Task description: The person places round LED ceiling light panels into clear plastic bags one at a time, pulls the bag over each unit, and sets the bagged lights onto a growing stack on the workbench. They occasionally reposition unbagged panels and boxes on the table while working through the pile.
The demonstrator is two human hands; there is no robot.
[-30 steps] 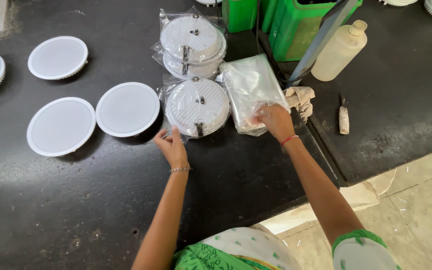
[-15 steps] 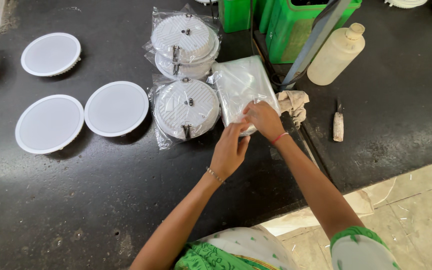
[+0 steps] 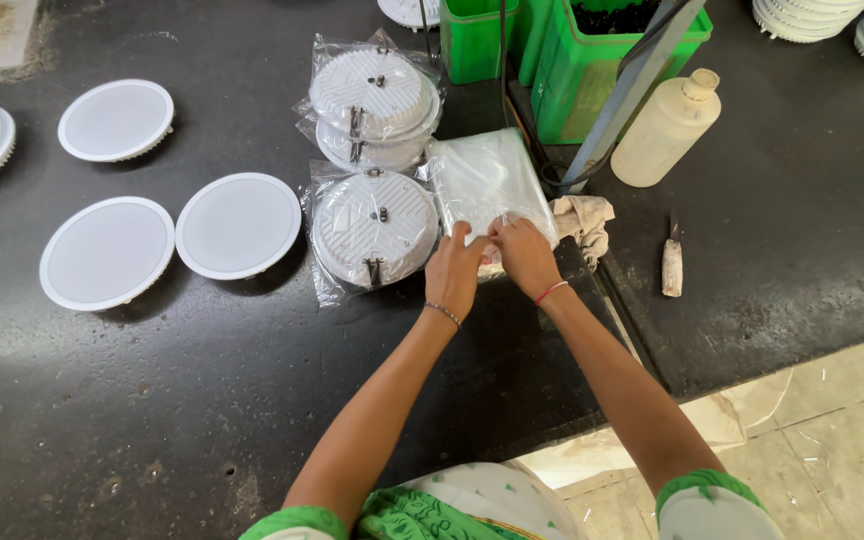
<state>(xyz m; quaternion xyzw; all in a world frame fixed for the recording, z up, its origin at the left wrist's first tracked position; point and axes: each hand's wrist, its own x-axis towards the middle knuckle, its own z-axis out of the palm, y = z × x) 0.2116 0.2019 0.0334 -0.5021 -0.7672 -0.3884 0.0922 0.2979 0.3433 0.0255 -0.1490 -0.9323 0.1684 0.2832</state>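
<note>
Both the left hand (image 3: pixel 455 268) and right hand (image 3: pixel 525 255) are pinching the near edge of the stack of clear plastic bags (image 3: pixel 482 180), likely needing fingertips to separate only one layer.

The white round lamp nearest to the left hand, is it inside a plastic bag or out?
Inside. The round lamp lies back side up in a clear bag whose crinkled edges show around it, just beside the left hand.

Bright, even daylight; sharp img.
</note>
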